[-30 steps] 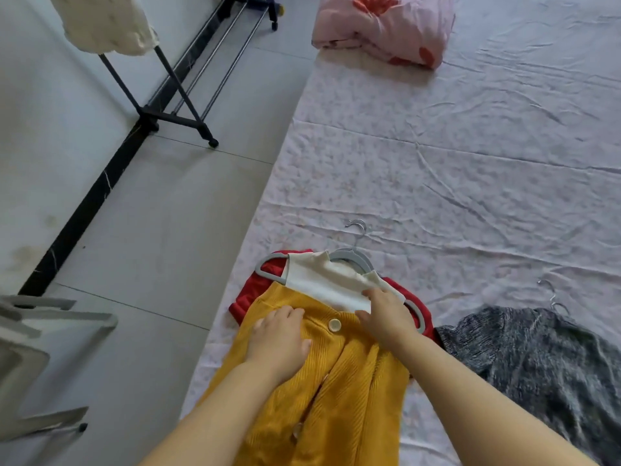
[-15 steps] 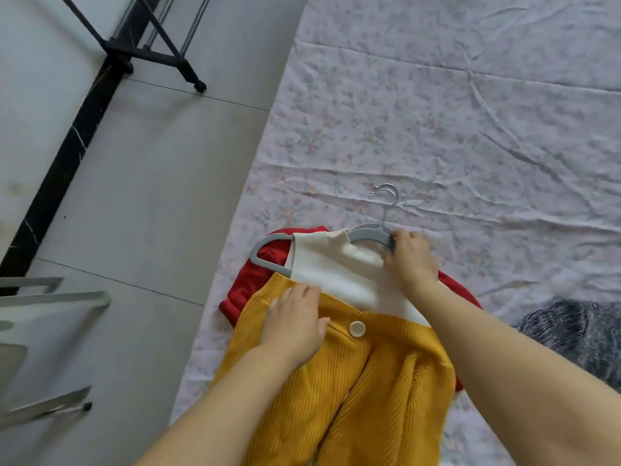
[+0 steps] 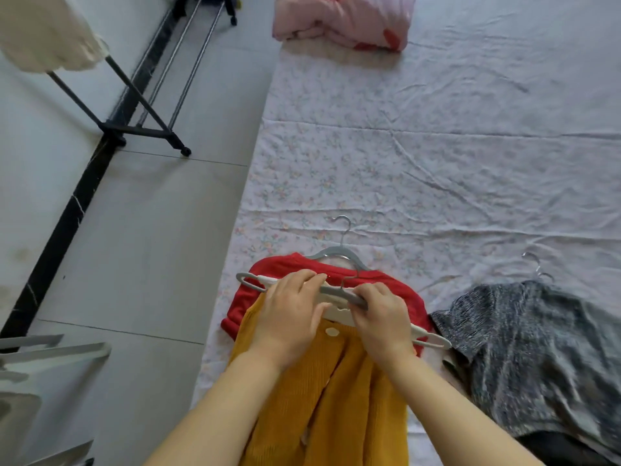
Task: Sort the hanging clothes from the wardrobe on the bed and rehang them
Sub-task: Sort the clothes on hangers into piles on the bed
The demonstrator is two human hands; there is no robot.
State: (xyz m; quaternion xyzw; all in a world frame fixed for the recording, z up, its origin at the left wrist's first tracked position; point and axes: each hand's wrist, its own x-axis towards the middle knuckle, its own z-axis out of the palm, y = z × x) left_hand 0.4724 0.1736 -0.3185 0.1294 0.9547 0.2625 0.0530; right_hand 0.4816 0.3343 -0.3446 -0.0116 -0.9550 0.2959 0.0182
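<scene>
While both hands work at the neckline, the head view has the action right at the near edge of the bed [image 3: 437,169]. Left hand [image 3: 289,317] is curled over the grey hanger [image 3: 336,292], fingers pinching its bar and the white collar beneath it. Right hand [image 3: 379,317] is closed on the same hanger's right half, just below its wire hook. That hanger looks tilted and part-way out of the yellow cardigan [image 3: 322,391], its left tip poking clear past the shoulder. Under the cardigan lies a red top [image 3: 336,274] on a 2nd grey hanger [image 3: 339,252], hook pointing up the bed. A grey knit [image 3: 531,348] sits just beside them on the right, its own hook showing. Up at the far end, a pink folded quilt [image 3: 339,21]; off on the floor to the left, the clothes rack [image 3: 141,105] with 1 pale garment [image 3: 47,31] hanging.

My read: this is the sorting step, freeing or reseating the hanger in the cardigan. Next move calls for sliding the hanger along the shoulder line without snagging the collar, keeping the red top from dragging along.
</scene>
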